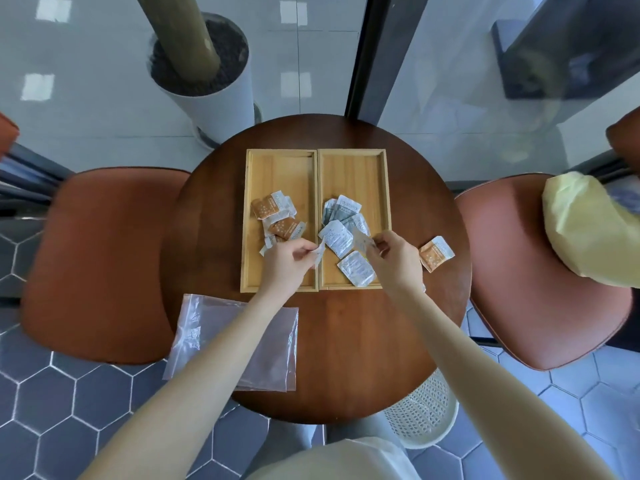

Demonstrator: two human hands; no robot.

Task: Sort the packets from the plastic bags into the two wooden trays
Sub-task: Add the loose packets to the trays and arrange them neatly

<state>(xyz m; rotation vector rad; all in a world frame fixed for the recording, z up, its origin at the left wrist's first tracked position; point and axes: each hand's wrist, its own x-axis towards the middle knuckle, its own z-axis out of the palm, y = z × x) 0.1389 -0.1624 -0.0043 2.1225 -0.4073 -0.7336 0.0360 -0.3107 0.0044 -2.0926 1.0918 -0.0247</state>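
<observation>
two wooden trays sit side by side, touching, at the 12 o'clock half of the round table (346,341) in front of you. your left tray (277,174) holds the orange packets (273,216), bunched toward its near half. your right tray (353,174) holds the grey and white packets (341,220), also gathered toward the near half, with one white packet (356,273) lying closest to you.

your left hand (287,265) hovers over the near end of the left tray, fingers pinched shut on a pale packet (319,254) that hangs over the seam between the trays. your right hand (391,261) is over the near right corner of the right tray, fingers closed on another pale packet (362,241); its print is too blurred to read.

one orange packet (436,253) lies on the bare table at 3 o'clock from the right tray, just beside your right hand and outside both trays.

a clear plastic bag (242,341) lies flat at 7 o'clock on the table, under your left forearm, partly overhanging the edge. whether anything remains inside it, you cannot tell from here.
</observation>
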